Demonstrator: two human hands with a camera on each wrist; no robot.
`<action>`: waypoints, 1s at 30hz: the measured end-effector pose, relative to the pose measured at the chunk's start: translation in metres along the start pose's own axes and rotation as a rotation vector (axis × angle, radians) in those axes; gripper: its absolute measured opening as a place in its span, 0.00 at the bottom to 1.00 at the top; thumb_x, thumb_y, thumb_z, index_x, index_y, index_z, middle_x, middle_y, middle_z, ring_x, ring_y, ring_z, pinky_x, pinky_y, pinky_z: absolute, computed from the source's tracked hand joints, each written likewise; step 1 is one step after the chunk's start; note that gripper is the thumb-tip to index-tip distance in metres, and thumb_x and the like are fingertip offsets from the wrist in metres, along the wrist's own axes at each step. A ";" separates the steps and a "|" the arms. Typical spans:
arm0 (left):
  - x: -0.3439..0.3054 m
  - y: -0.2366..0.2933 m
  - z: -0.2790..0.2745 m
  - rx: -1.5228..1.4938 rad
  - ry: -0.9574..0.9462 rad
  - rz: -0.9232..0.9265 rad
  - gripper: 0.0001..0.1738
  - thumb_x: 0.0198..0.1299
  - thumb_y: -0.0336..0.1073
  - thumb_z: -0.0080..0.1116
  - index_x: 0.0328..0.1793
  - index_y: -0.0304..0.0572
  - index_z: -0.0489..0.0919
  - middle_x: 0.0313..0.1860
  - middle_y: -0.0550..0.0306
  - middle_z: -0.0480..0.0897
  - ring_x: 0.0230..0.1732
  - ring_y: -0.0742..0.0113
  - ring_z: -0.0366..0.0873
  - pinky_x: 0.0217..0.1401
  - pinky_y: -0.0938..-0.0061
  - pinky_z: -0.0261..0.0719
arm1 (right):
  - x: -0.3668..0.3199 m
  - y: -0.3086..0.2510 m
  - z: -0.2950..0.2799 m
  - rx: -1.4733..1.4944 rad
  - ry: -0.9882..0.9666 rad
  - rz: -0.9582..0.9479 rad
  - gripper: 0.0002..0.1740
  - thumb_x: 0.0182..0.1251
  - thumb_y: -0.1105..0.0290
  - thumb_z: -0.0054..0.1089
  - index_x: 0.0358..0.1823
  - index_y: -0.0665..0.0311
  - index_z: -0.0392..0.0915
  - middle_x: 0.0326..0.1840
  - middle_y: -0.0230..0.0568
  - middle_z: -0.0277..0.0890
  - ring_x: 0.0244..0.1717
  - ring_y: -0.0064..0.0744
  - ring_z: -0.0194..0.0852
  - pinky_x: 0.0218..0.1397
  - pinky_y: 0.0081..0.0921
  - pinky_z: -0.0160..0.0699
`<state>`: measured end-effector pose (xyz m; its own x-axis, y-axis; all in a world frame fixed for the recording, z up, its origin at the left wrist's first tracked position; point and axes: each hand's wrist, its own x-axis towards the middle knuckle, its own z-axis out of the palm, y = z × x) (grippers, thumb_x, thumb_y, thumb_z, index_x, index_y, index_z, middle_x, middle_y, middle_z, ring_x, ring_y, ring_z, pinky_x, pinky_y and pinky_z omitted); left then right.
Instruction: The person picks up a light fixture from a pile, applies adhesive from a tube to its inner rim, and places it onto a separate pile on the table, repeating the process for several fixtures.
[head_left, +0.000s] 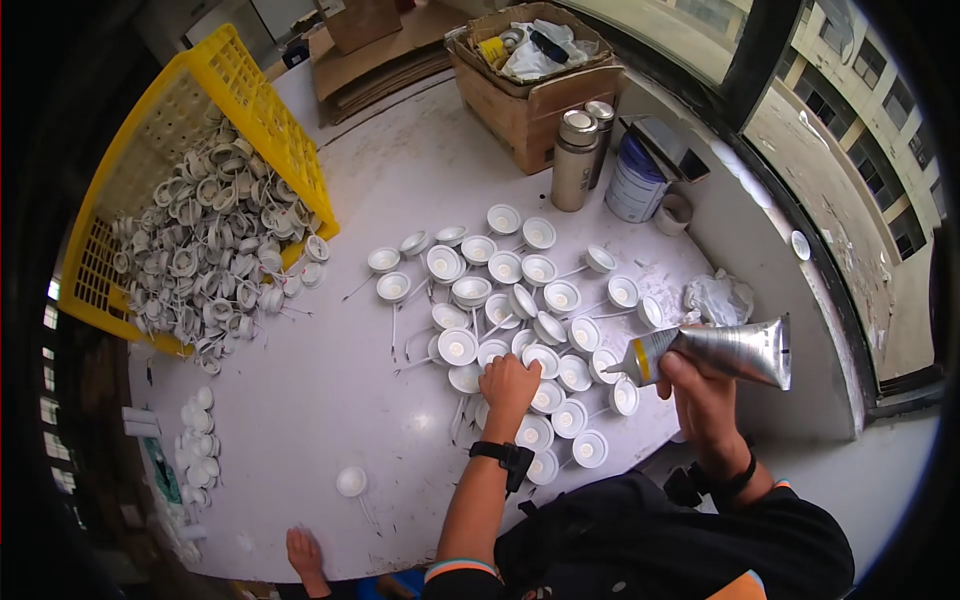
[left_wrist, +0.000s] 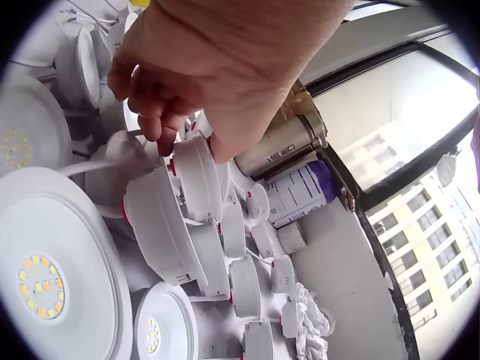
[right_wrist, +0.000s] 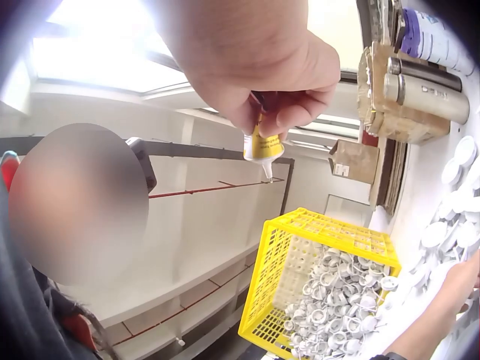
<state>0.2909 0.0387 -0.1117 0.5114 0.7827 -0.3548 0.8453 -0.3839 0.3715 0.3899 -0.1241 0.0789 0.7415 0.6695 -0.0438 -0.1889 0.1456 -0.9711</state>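
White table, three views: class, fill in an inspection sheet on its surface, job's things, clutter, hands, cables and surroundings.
Surface: white table, smudged in places.
Job's things: LED lamps clustered centrally, mostly face up; silver tube raised beside them.
Clutter: yellow crate, white parts spilling out; cardboard box, flasks, bucket, crumpled plastic.
Hands: left hand pinches a lamp; right hand grips the tube.
Cables: leads trail from several lamps.
Surroundings: window, building outside; another person's hand at the table's edge.

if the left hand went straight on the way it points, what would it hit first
Most likely one of the white round lights crowded just past the left hand; depth is hard to judge, so which one is unclear.
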 end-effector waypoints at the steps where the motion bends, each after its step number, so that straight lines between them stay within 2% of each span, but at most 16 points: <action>1: 0.001 -0.002 0.002 -0.021 -0.023 -0.027 0.25 0.48 0.51 0.49 0.37 0.33 0.76 0.40 0.43 0.77 0.45 0.50 0.72 0.48 0.58 0.67 | 0.001 0.000 -0.001 -0.004 -0.009 -0.006 0.08 0.53 0.72 0.57 0.31 0.66 0.68 0.22 0.33 0.67 0.20 0.18 0.63 0.23 0.15 0.63; 5: -0.009 -0.015 -0.007 -0.196 -0.009 -0.070 0.23 0.48 0.48 0.48 0.38 0.31 0.74 0.36 0.45 0.77 0.38 0.55 0.75 0.42 0.63 0.71 | -0.001 -0.005 0.002 0.011 -0.009 0.003 0.09 0.53 0.72 0.58 0.31 0.66 0.68 0.22 0.32 0.67 0.20 0.18 0.63 0.23 0.14 0.63; 7: -0.008 -0.032 0.000 -1.072 0.015 -0.068 0.18 0.50 0.42 0.45 0.39 0.33 0.72 0.31 0.51 0.76 0.29 0.63 0.75 0.34 0.71 0.73 | -0.001 -0.008 0.004 0.028 -0.042 0.008 0.09 0.53 0.72 0.58 0.31 0.66 0.68 0.23 0.32 0.67 0.20 0.17 0.63 0.24 0.14 0.63; 8: -0.016 -0.033 -0.011 -1.074 0.016 -0.071 0.18 0.50 0.42 0.45 0.39 0.33 0.72 0.31 0.51 0.76 0.29 0.63 0.75 0.34 0.71 0.73 | -0.001 -0.008 0.005 0.027 -0.045 0.011 0.09 0.53 0.72 0.58 0.31 0.66 0.68 0.23 0.32 0.67 0.20 0.17 0.63 0.24 0.14 0.63; 10: -0.043 -0.030 -0.050 -1.535 -0.139 -0.080 0.17 0.51 0.39 0.44 0.42 0.34 0.70 0.28 0.54 0.75 0.23 0.70 0.71 0.29 0.77 0.72 | -0.001 -0.007 0.007 -0.007 -0.096 0.036 0.09 0.53 0.72 0.58 0.32 0.66 0.68 0.23 0.31 0.67 0.21 0.17 0.63 0.24 0.14 0.63; 11: -0.051 -0.036 -0.056 -1.669 -0.263 -0.077 0.17 0.52 0.40 0.44 0.43 0.35 0.69 0.28 0.53 0.75 0.21 0.69 0.70 0.29 0.76 0.71 | -0.001 -0.007 0.009 -0.007 -0.103 0.040 0.09 0.53 0.72 0.58 0.32 0.66 0.68 0.23 0.31 0.67 0.21 0.17 0.63 0.24 0.14 0.63; 12: -0.060 -0.037 -0.062 -1.674 -0.254 -0.084 0.17 0.52 0.40 0.44 0.43 0.35 0.69 0.28 0.53 0.75 0.21 0.69 0.70 0.29 0.76 0.71 | -0.002 -0.008 0.011 -0.048 -0.138 0.048 0.09 0.53 0.71 0.58 0.32 0.66 0.68 0.24 0.32 0.67 0.21 0.17 0.64 0.24 0.14 0.63; 14: -0.079 -0.037 -0.074 -1.872 -0.430 -0.072 0.18 0.52 0.42 0.41 0.43 0.35 0.69 0.29 0.51 0.76 0.21 0.68 0.70 0.27 0.76 0.71 | -0.001 -0.009 0.015 -0.090 -0.185 0.061 0.09 0.53 0.71 0.58 0.32 0.66 0.69 0.24 0.32 0.67 0.22 0.18 0.64 0.25 0.15 0.64; 18: -0.122 -0.022 -0.091 -1.966 -0.392 -0.051 0.26 0.54 0.44 0.37 0.55 0.33 0.63 0.38 0.42 0.75 0.25 0.64 0.72 0.24 0.71 0.68 | 0.001 -0.007 0.020 -0.252 -0.316 -0.025 0.09 0.51 0.71 0.59 0.32 0.66 0.72 0.28 0.36 0.70 0.31 0.25 0.68 0.33 0.22 0.68; 19: -0.129 -0.026 -0.089 -2.077 -0.507 0.123 0.30 0.58 0.48 0.34 0.61 0.33 0.57 0.52 0.36 0.70 0.34 0.60 0.76 0.28 0.72 0.71 | 0.005 -0.010 0.021 -0.429 -0.425 -0.206 0.09 0.50 0.72 0.58 0.32 0.67 0.71 0.28 0.37 0.69 0.29 0.25 0.67 0.31 0.21 0.68; 20: -0.138 -0.023 -0.093 -2.081 -0.498 0.116 0.30 0.58 0.48 0.34 0.61 0.33 0.57 0.52 0.36 0.70 0.34 0.60 0.76 0.28 0.72 0.71 | 0.006 -0.012 0.022 -0.604 -0.532 -0.389 0.10 0.49 0.73 0.58 0.32 0.68 0.70 0.29 0.38 0.69 0.27 0.24 0.67 0.28 0.21 0.68; 21: -0.149 -0.015 -0.099 -2.181 -0.547 0.106 0.32 0.59 0.53 0.31 0.61 0.35 0.57 0.53 0.37 0.69 0.35 0.58 0.76 0.29 0.72 0.71 | 0.002 -0.016 0.029 -0.533 -0.470 -0.287 0.09 0.47 0.73 0.58 0.31 0.66 0.72 0.27 0.36 0.70 0.31 0.26 0.67 0.30 0.24 0.68; 23: -0.161 -0.010 -0.097 -2.310 -0.665 0.101 0.36 0.59 0.62 0.27 0.63 0.42 0.54 0.53 0.42 0.69 0.37 0.53 0.75 0.30 0.70 0.73 | 0.003 -0.023 0.038 -0.634 -0.521 -0.362 0.08 0.46 0.73 0.58 0.29 0.65 0.72 0.24 0.36 0.71 0.29 0.29 0.68 0.29 0.25 0.69; 25: -0.167 -0.007 -0.097 -2.232 -0.631 0.083 0.35 0.59 0.60 0.29 0.64 0.43 0.53 0.52 0.43 0.68 0.38 0.54 0.75 0.31 0.69 0.73 | 0.006 -0.029 0.042 -0.738 -0.574 -0.442 0.07 0.44 0.73 0.59 0.27 0.64 0.73 0.22 0.37 0.71 0.27 0.31 0.69 0.28 0.26 0.69; 27: -0.170 -0.002 -0.099 -2.191 -0.582 0.097 0.31 0.60 0.56 0.35 0.64 0.46 0.50 0.50 0.46 0.67 0.39 0.54 0.74 0.32 0.69 0.73 | 0.009 -0.034 0.043 -0.876 -0.759 -0.304 0.05 0.50 0.70 0.58 0.27 0.64 0.76 0.27 0.37 0.74 0.32 0.36 0.71 0.35 0.28 0.71; 30: -0.170 0.001 -0.101 -2.163 -0.498 0.162 0.30 0.61 0.54 0.35 0.64 0.48 0.49 0.52 0.46 0.66 0.40 0.55 0.74 0.34 0.71 0.74 | 0.013 -0.042 0.051 -0.910 -0.889 -0.302 0.06 0.50 0.70 0.59 0.29 0.64 0.76 0.28 0.37 0.74 0.30 0.36 0.72 0.33 0.27 0.72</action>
<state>0.1887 -0.0452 0.0354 0.8204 0.5251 -0.2261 -0.4204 0.8221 0.3839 0.3749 -0.0839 0.1310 -0.0644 0.9974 0.0315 0.6689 0.0666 -0.7404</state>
